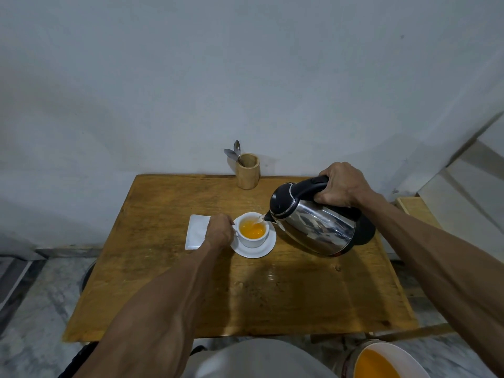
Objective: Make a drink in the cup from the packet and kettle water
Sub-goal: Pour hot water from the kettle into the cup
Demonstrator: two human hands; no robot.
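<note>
Counter (169, 282): wooden, carries all items. Kettle (313, 225): steel, black lid, tilted with spout over the cup; right hand (341, 186) closed around its handle; a thin stream runs into the cup. Saucer (255, 248): white, under the cup. Packet (197, 231): white, flat on the counter just left of the cup, partly behind the left hand (218, 231). Cup (252, 230): white, near counter centre, holds orange liquid; left hand closed at its handle side, steadying it. Holder (247, 171) with spoons (235, 152): at the back edge, untouched. Progress, judged: powder in, pouring under way; stirring likely remains.
</note>
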